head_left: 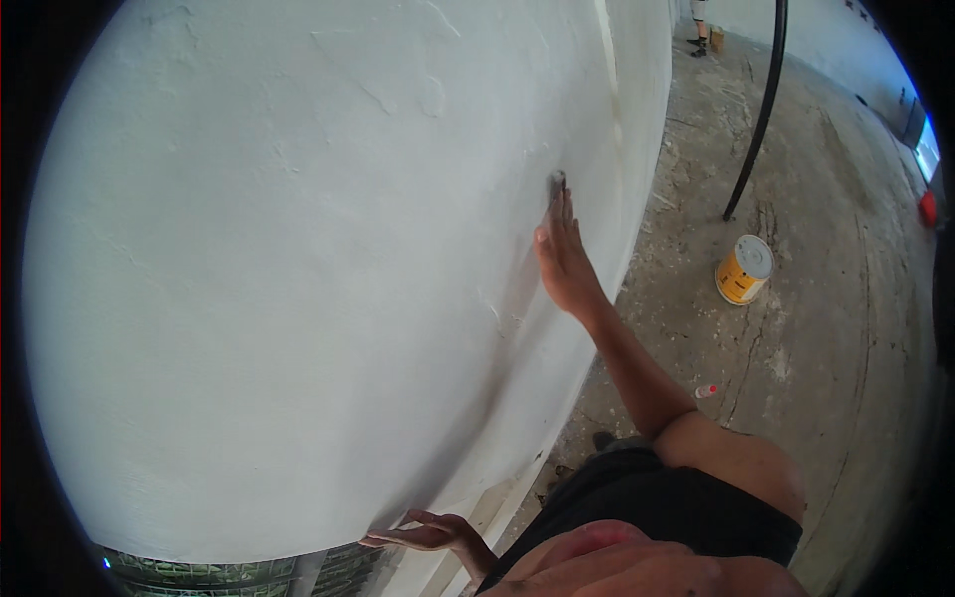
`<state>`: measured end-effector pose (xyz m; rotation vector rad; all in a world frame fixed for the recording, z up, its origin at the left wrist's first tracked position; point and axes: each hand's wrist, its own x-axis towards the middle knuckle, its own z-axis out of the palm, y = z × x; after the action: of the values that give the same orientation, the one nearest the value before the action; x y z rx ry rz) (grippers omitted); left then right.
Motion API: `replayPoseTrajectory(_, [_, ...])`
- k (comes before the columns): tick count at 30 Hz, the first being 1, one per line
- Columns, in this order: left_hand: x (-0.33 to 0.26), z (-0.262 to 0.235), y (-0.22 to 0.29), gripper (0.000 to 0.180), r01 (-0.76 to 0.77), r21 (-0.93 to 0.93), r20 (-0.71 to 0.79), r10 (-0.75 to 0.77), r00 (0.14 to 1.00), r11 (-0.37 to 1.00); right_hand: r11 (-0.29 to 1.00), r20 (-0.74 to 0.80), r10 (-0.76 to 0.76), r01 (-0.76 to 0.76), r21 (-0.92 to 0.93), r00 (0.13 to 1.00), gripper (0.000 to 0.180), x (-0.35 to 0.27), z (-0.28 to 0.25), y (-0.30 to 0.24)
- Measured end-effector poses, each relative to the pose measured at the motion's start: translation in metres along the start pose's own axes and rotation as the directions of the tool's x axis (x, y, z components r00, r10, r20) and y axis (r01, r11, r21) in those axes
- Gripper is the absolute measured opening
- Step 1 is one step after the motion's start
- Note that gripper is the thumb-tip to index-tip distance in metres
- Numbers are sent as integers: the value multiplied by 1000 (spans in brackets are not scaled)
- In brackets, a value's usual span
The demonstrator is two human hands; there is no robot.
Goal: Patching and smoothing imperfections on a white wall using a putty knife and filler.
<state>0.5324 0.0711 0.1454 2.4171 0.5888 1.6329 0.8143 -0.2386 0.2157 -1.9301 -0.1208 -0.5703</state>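
A broad white plastered wall (298, 279) fills the left and middle, with faint ridges and patches on its surface. My right hand (565, 261) reaches up along it, fingers stretched and pressed together. At their tips a small grey piece (557, 183) lies against the plaster; its kind is too small to make out. Low down, by the wall's bottom edge, my left hand (430, 533) has its fingers extended and holds nothing visible. Whether its fingertips touch the wall, I cannot tell.
A yellow-and-white bucket (744, 271) with a pale lid stands on the cracked concrete floor (826, 298). Beyond it a dark pole (764, 109) rises. A small red-capped bottle (705, 391) lies nearer me. Another person's legs (699, 30) show far off.
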Motion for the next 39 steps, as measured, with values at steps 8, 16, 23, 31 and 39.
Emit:
replayPoseTrajectory(8, [0,-5,-9,65,-14,-44,-4,14,1000,999,998,-50,16,-13,69,999,79,12,-6,-12])
replayPoseTrajectory(16, [0,-7,-11,65,-22,-3,-15,22,1000,1000,995,-195,-83,90,30,977,80,65,-20,7])
replayPoseTrajectory(23, [10,-23,4,66,-139,-15,4,139,990,990,993,-153,-47,64,104,987,80,43,-11,16])
replayPoseTrajectory(31, [7,-1,48,62,-404,-446,-121,394,911,798,990,-142,-37,55,126,989,77,83,-39,21])
replayPoseTrajectory(39, [-28,49,115,30,140,-784,491,465,736,605,999,1,44,-44,-32,999,76,-37,21,47])
